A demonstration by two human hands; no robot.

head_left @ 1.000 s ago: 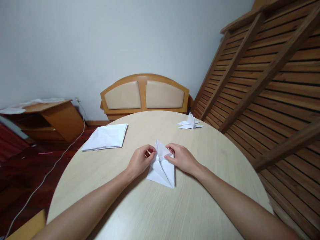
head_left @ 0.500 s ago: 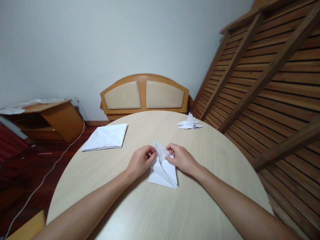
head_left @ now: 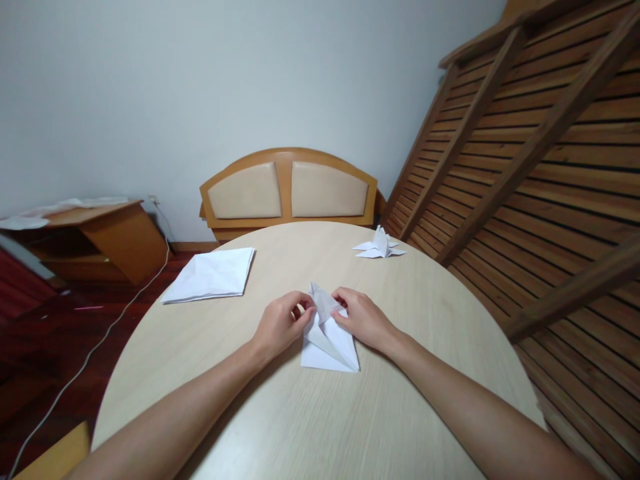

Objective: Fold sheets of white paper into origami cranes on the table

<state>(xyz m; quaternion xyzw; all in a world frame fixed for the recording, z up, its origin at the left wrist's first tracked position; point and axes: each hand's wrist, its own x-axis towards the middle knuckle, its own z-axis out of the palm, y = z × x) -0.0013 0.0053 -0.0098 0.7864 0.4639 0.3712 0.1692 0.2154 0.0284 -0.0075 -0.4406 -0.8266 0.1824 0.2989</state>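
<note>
A partly folded sheet of white paper (head_left: 331, 343) lies in front of me on the round table, its pointed top aimed away from me and a flap lifted near the middle. My left hand (head_left: 285, 321) pinches its upper left edge between thumb and fingers. On the opposite side, my right hand (head_left: 364, 317) grips the upper right edge, the thumb on top of the paper. Some of the right fingers are hidden behind the paper and the hand itself.
White folded paper sheets (head_left: 210, 275) lie stacked at the table's (head_left: 425, 400) left. Several folded paper cranes (head_left: 380, 244) stand at the far right. Beyond are a padded headboard (head_left: 289, 190), a slatted wooden panel (head_left: 540, 167) leaning at the right, and a low cabinet (head_left: 120, 243) at the left.
The lower part of the folded paper has shifted slightly to the right and turned a little. Both hands keep their hold in almost the same place.
</note>
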